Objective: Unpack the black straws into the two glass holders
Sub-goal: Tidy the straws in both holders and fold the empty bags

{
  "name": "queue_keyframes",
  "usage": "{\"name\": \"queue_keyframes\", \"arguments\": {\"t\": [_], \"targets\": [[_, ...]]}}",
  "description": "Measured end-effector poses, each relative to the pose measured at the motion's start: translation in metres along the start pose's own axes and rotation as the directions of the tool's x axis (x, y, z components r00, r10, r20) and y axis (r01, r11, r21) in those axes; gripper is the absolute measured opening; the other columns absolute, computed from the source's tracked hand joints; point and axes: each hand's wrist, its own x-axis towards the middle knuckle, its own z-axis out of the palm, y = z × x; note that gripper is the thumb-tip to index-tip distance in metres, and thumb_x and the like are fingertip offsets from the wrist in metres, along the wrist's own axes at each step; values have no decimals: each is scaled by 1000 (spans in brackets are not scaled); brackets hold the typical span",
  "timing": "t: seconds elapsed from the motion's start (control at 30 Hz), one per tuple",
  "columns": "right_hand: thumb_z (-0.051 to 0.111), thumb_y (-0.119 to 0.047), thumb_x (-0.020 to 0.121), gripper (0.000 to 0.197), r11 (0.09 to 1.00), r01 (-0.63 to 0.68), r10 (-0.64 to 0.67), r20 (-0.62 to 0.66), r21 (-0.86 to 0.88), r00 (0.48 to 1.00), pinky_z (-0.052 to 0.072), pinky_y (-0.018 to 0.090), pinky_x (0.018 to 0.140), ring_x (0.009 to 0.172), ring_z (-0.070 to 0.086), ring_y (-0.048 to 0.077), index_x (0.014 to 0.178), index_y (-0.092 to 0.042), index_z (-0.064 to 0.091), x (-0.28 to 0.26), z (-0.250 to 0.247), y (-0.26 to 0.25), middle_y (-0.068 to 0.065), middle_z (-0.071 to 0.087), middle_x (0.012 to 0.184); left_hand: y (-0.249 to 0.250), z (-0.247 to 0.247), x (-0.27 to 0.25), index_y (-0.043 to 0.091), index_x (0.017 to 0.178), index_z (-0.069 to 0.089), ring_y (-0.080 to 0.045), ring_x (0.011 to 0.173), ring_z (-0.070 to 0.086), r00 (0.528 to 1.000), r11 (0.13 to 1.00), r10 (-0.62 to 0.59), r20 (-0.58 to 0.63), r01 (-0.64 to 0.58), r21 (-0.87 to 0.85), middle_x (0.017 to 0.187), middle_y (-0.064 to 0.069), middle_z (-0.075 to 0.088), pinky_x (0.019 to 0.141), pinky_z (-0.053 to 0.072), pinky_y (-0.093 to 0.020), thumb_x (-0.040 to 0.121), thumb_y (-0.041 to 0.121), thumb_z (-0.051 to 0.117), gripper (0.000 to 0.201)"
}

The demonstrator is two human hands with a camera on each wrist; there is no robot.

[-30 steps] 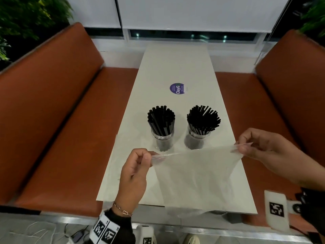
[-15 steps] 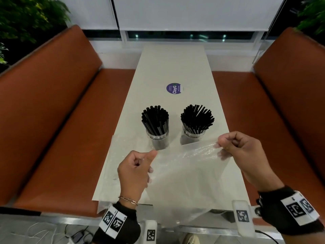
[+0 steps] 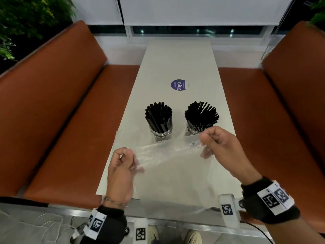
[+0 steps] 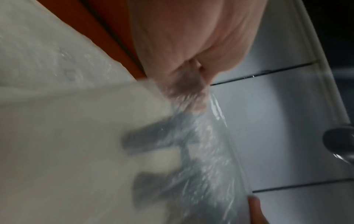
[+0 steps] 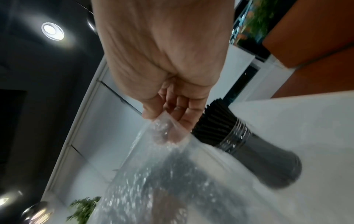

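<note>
Two glass holders stand side by side on the white table [image 3: 177, 55], each packed with upright black straws: the left holder [image 3: 161, 133] and the right holder [image 3: 192, 131]. In front of them I hold an empty clear plastic bag [image 3: 168, 166] stretched between both hands. My left hand [image 3: 125, 156] pinches its left top corner, and my right hand [image 3: 204, 140] pinches its right top corner. In the right wrist view the bag [image 5: 159, 159] hangs from my fingertips [image 5: 149, 116], with a straw-filled holder [image 5: 239, 136] behind. The left wrist view is blurred, showing the bag [image 4: 191, 151].
A round purple sticker [image 3: 178, 84] lies on the table beyond the holders. Orange benches [image 3: 73, 131] flank the table on both sides. Another flat clear plastic sheet [image 3: 126, 138] lies on the table by the left holder. My shoes [image 3: 193, 236] show below the near edge.
Both hands have drawn closer together, slackening and crumpling the bag's top edge. My right hand moved left toward the right holder.
</note>
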Motion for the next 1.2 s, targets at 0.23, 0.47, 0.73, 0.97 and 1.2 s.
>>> {"name": "queue_keyframes", "arguments": {"t": [0.23,0.47,0.73,0.97,1.2], "targets": [[57,-19,108,12,997,82,-81,-58,6,995,52,18,56,48,65,21,98,-15,63,0,24,1,2,75,80,-1,-1,5,20,80,71,-23,38,53,949,900,191,-253,-66,431,51,-11,61,32,41,-22,104,53,55,43],[61,-13,106,15,993,114,-116,145,21,983,54,25,52,50,66,26,92,-16,65,5,20,-16,7,73,77,15,-33,18,35,123,62,-7,94,63,911,404,410,48,-228,886,117,18,68,82,56,-38,70,85,63,73],[82,-42,85,36,978,204,-204,329,37,922,63,41,80,85,75,31,115,-29,67,5,44,-27,0,76,102,34,48,8,23,94,80,-6,52,70,814,592,221,538,-550,589,69,8,77,56,47,-10,91,45,76,23],[97,-49,65,79,799,19,282,403,-601,871,45,26,104,122,56,3,135,-37,62,5,-4,68,-21,63,131,28,6,26,22,94,79,-11,52,68,867,713,261,425,-470,520,74,2,77,53,53,-23,101,33,63,20],[86,-15,86,15,964,-149,211,292,-222,933,54,13,66,66,68,10,74,-11,79,9,-21,85,11,81,85,14,-28,41,41,89,73,-5,46,61,908,583,391,153,-373,722,70,7,72,45,41,-9,107,34,57,25]]}}
